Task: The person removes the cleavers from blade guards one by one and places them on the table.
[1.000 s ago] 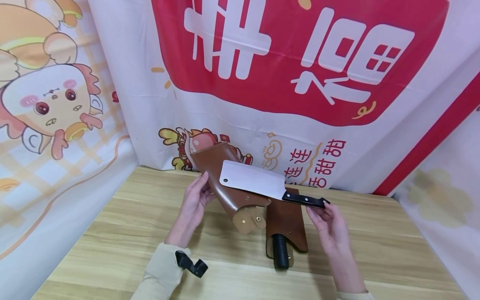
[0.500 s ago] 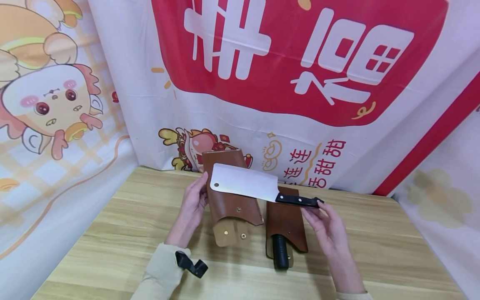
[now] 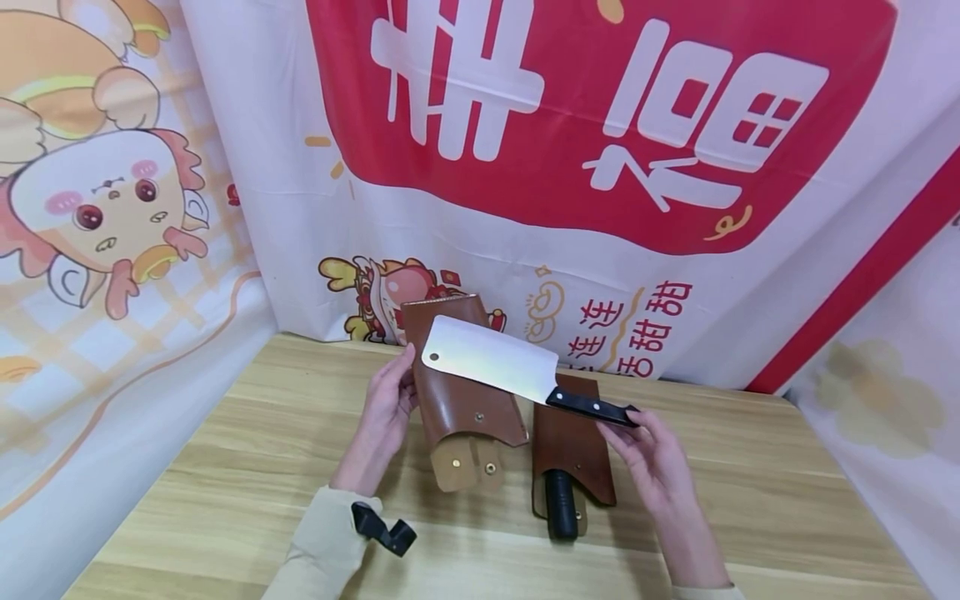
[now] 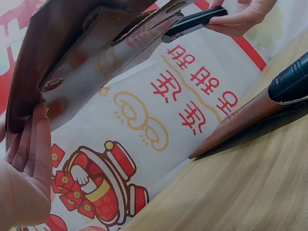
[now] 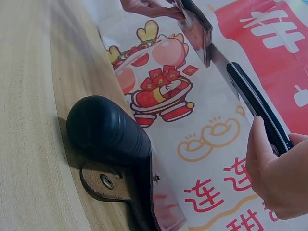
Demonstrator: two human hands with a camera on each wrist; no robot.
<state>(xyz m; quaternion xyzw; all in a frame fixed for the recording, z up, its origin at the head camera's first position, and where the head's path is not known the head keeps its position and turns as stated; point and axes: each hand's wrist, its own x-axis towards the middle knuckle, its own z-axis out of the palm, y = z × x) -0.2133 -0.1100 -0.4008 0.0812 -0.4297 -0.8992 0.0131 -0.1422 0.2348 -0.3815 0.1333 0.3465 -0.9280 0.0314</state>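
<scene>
My left hand (image 3: 386, 404) grips the left edge of a brown leather knife sheath (image 3: 450, 412), raised off the table with its snap flap hanging at the near end. In front of the sheath is a cleaver (image 3: 491, 354), its bright blade pointing left. My right hand (image 3: 652, 458) pinches the butt of its black handle (image 3: 592, 407). In the right wrist view, fingers (image 5: 262, 144) and thumb close on that handle (image 5: 257, 103). The left wrist view shows my left fingers (image 4: 36, 139) against the sheath's underside (image 4: 29, 72).
Between my hands, a second brown sheath (image 3: 573, 437) lies on the wooden table (image 3: 240, 467), a black ribbed handle (image 3: 561, 504) sticking out of it towards me. A printed cloth (image 3: 510, 200) hangs at the table's back edge. A black strap (image 3: 382, 529) is on my left sleeve.
The held sheath has turned, its flap end swinging left and nearer me. The cleaver has shifted left with my right hand, and its handle end now sits slightly lower.
</scene>
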